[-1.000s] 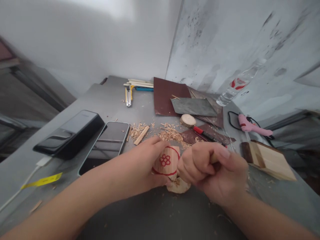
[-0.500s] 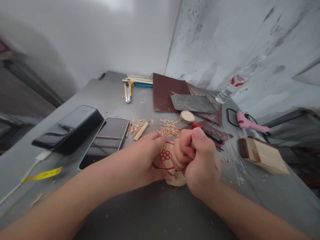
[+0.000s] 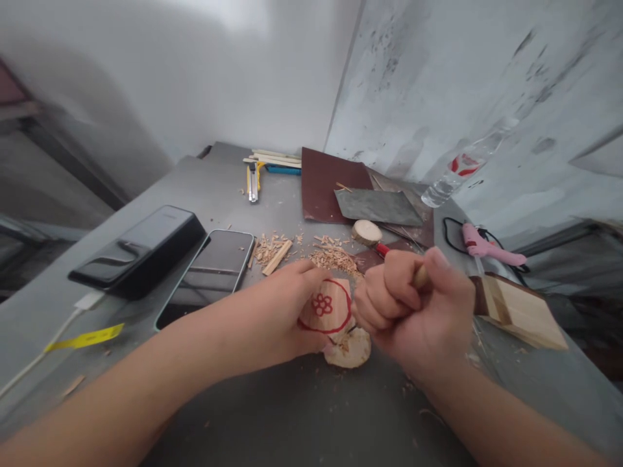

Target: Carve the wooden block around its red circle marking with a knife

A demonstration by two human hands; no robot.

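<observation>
My left hand [image 3: 304, 301] is closed around the left side of a pale wood block [image 3: 341, 288], which has a red flower inside a red ring drawn on its face. Beneath the block's lower edge lies a round wood slice [image 3: 349, 350] with crumbs of wood on it. My right hand [image 3: 413, 305], in a fist just right of the block, grips a carving tool by its wooden handle [image 3: 421, 277]. A thin dark tip shows by the block's lower right corner; the fist hides most of the tool.
Wood shavings [image 3: 335, 255] and a small stick [image 3: 277, 257] lie beyond the block. To the left are a phone [image 3: 214, 266] and a black box-shaped device [image 3: 141, 246]. Sandpaper [image 3: 331, 181], a utility knife [image 3: 252, 183], a bottle [image 3: 462, 165], a pink glue gun [image 3: 487, 246] and another wood block [image 3: 525, 311] stand around.
My right hand has moved right, away from the block, uncovering more of the red ring and the slice below. My left hand keeps its hold; the view has shifted slightly.
</observation>
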